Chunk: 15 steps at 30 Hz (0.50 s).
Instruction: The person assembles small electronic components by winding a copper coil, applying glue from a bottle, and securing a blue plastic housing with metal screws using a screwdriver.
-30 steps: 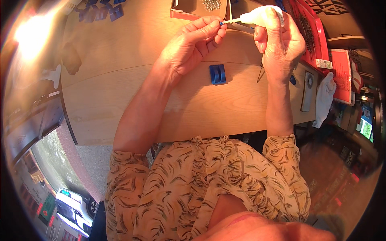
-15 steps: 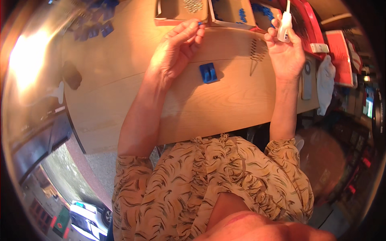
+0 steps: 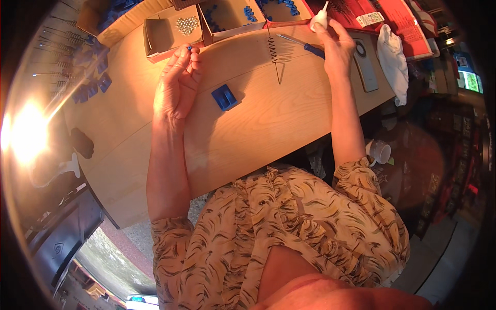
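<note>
In my left hand point(image 3: 178, 82), thumb and fingertips pinch a tiny blue part point(image 3: 189, 48), just in front of a box of shiny metal pieces. My right hand point(image 3: 338, 49) is closed around a small white squeeze bottle point(image 3: 320, 20) with its thin nozzle pointing up. Between the two hands, a blue plastic block point(image 3: 224, 97) with a recess lies on the wooden table point(image 3: 268, 119), touched by neither. A coiled metal spring point(image 3: 273, 51) with long straight ends is nearer my right hand. Beside that hand lies a screwdriver point(image 3: 314, 50) with a dark blue handle.
Cardboard boxes stand along the far edge: one of metal pieces point(image 3: 187, 26), others of small blue parts point(image 3: 250, 14). More blue blocks point(image 3: 95, 85) and springs point(image 3: 57, 62) lie at the far left under a bright lamp point(image 3: 31, 134). A phone point(image 3: 366, 70) and white cloth point(image 3: 391, 59) lie right.
My view has turned, so the table things appear farther left and the screwdriver shows. My right hand's fingers have closed more around the bottle. The left still pinches the blue part.
</note>
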{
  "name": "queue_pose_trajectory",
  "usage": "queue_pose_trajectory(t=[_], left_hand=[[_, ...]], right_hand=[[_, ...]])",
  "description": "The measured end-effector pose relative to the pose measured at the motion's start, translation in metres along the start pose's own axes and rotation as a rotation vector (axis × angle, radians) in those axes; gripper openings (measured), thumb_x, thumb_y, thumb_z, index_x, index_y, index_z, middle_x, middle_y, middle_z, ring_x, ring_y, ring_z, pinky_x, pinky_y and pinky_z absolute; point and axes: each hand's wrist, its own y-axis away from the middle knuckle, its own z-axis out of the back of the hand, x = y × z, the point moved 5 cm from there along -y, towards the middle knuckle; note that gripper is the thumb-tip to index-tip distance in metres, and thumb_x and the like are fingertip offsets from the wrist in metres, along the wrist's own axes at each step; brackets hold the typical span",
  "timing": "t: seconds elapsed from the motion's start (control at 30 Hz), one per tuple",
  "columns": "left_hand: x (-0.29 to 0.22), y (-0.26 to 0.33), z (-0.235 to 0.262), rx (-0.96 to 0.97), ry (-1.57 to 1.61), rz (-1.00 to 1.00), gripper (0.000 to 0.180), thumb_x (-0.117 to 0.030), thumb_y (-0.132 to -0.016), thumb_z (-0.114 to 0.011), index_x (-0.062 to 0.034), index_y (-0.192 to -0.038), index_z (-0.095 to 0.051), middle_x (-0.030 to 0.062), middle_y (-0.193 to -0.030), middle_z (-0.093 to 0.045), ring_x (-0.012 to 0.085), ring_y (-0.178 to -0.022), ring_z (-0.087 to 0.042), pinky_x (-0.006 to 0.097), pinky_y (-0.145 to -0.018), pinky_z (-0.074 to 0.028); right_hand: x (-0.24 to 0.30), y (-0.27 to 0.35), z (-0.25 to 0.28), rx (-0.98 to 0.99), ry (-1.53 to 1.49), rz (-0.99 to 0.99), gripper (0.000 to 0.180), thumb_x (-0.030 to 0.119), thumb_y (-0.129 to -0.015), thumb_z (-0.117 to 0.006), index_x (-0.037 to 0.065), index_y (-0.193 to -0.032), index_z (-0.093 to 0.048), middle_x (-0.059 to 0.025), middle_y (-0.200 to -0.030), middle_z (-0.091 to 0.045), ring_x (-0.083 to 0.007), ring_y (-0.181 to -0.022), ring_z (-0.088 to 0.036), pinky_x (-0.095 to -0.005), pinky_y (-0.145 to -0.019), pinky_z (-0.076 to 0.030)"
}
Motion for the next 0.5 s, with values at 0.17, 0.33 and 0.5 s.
queue_pose_trajectory(t=[0.17,0.33,0.5], left_hand=[[0.001,-0.001,-0.002,0.007,0.014,0.009,0.013,-0.005,-0.098,-0.059,0.0011,-0.109,-0.062,0.0103,-0.106,-0.065,0.0133,-0.093,-0.065,0.023,-0.087,-0.056],[0.001,0.000,-0.002,0.053,-0.030,0.006,0.019,-0.007,-0.099,-0.058,0.0009,-0.116,-0.059,0.0087,-0.109,-0.060,0.0127,-0.098,-0.061,0.024,-0.088,-0.056],[0.004,0.000,-0.002,0.041,-0.045,0.006,0.019,-0.006,-0.099,-0.057,0.0010,-0.117,-0.058,0.0083,-0.110,-0.059,0.0125,-0.098,-0.061,0.024,-0.087,-0.055]], right_hand=[[-0.006,-0.010,-0.001,0.000,0.335,0.158,0.023,0.016,-0.079,-0.077,-0.001,-0.090,-0.067,-0.0083,-0.082,-0.071,-0.0155,-0.074,-0.067,-0.0316,-0.069,-0.052],[-0.008,-0.008,-0.003,-0.014,0.601,0.164,0.024,0.019,-0.079,-0.077,0.000,-0.084,-0.064,-0.0145,-0.080,-0.071,-0.0276,-0.071,-0.069,-0.0384,-0.068,-0.054],[-0.004,-0.009,-0.002,-0.011,0.711,0.146,0.028,0.022,-0.078,-0.079,0.000,-0.080,-0.062,-0.0127,-0.072,-0.067,-0.0270,-0.068,-0.067,-0.0388,-0.063,-0.051]])
